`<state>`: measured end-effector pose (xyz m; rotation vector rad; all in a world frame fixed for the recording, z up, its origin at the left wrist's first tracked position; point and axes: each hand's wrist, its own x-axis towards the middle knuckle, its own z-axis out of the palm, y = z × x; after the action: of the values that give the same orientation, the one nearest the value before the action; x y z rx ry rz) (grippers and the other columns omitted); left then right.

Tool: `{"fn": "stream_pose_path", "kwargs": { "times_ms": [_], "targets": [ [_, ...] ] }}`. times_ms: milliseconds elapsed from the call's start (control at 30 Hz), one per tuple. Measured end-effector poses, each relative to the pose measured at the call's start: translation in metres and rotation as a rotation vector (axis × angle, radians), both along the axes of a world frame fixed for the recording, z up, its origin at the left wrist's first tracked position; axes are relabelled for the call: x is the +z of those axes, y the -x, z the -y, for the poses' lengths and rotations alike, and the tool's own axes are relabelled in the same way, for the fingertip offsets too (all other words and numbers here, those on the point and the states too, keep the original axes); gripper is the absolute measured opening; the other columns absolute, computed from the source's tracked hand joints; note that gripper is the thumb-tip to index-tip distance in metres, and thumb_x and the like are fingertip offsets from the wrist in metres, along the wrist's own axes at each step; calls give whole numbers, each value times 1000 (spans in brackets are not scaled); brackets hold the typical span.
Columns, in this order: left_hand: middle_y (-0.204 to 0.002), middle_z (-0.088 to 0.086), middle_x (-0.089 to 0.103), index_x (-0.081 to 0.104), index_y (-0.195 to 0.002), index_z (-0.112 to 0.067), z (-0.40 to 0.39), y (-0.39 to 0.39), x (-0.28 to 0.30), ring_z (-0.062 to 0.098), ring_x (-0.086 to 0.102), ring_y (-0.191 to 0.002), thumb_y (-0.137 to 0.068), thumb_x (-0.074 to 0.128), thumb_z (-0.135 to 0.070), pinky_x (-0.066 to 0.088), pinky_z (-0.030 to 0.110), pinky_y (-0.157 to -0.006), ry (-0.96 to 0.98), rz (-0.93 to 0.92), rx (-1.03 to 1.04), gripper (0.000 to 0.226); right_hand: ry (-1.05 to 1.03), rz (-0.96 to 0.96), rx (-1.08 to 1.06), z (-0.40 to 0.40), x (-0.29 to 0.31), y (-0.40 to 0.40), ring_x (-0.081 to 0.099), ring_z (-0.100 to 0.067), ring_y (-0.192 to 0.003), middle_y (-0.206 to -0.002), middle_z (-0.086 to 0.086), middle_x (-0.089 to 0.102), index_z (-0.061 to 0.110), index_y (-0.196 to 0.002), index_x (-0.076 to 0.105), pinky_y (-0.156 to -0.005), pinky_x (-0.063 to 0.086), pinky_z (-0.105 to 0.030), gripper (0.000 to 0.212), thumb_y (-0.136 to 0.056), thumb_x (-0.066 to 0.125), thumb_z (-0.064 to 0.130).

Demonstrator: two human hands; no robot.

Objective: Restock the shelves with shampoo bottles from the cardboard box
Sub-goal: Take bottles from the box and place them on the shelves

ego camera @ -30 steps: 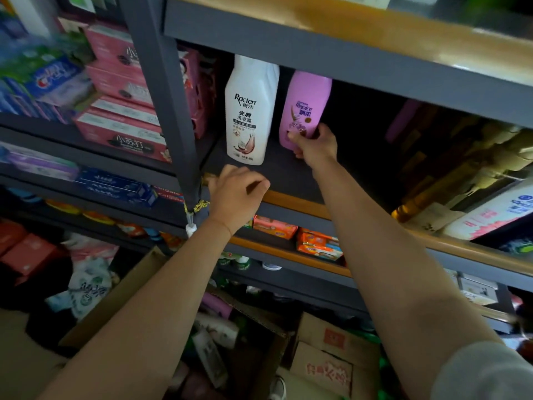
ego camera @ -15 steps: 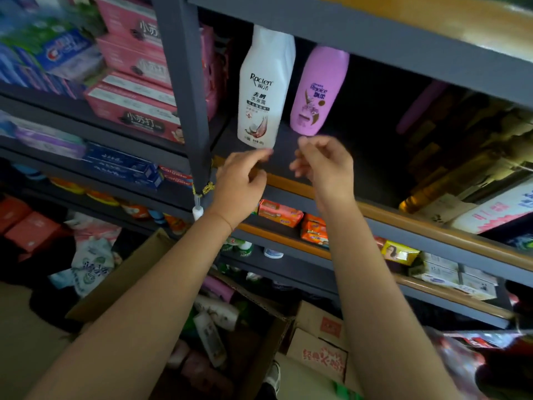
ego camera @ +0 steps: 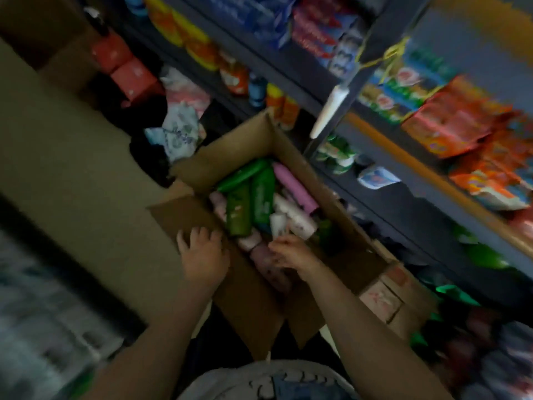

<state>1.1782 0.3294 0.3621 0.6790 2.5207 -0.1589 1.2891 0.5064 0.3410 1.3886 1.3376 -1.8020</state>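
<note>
An open cardboard box (ego camera: 239, 145) stands on the floor below me, filled with several shampoo bottles lying on their sides: green ones (ego camera: 261, 197), a pink one (ego camera: 292, 187) and white ones (ego camera: 291, 216). My left hand (ego camera: 203, 254) rests with spread fingers on the box's near left flap. My right hand (ego camera: 290, 254) reaches into the box and lies over a pale pink bottle (ego camera: 268, 265); blur hides whether its fingers grip it. The frame is motion-blurred.
Dark metal shelving (ego camera: 343, 90) runs along the right, stocked with orange soap packs (ego camera: 458, 122), blue and red boxes and small jars. A second smaller carton (ego camera: 383, 298) stands right of the box. Bagged goods (ego camera: 178, 131) lie on the floor beyond it.
Both hands left the upper shelf, where the white and pink bottles stood, and dropped to the box on the floor. The view has swung down from the shelf to the box.
</note>
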Motion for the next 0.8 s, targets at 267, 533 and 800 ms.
{"fn": "stream_pose_path", "kwargs": {
  "times_ms": [267, 533, 800],
  "targets": [
    [-166, 9, 14, 31, -154, -29, 25, 2, -48, 36, 4, -152, -96, 48, -48, -3, 75, -109, -22, 75, -39, 63, -87, 88, 34, 51, -81, 37, 62, -18, -78, -95, -4, 66, 17, -111, 64, -73, 55, -35, 26, -87, 69, 28],
    [-159, 14, 31, 55, -137, -25, 20, 2, -65, 43, 20, -148, -91, 56, -49, 9, 85, -101, -57, 43, -7, 52, -18, 128, -215, 58, -112, 105, 68, -24, -93, -116, -9, 68, 13, -132, 58, -67, 59, -29, 71, -76, 79, 51],
    [-163, 4, 14, 42, -145, -32, 10, 21, -40, 34, 2, -150, -99, 40, -47, 4, 78, -108, -79, 204, 98, 48, 149, 78, -357, 34, -67, 119, 67, -20, -96, -109, -6, 70, 13, -126, 60, -66, 57, -32, 48, -86, 75, 34]
  ]
}}
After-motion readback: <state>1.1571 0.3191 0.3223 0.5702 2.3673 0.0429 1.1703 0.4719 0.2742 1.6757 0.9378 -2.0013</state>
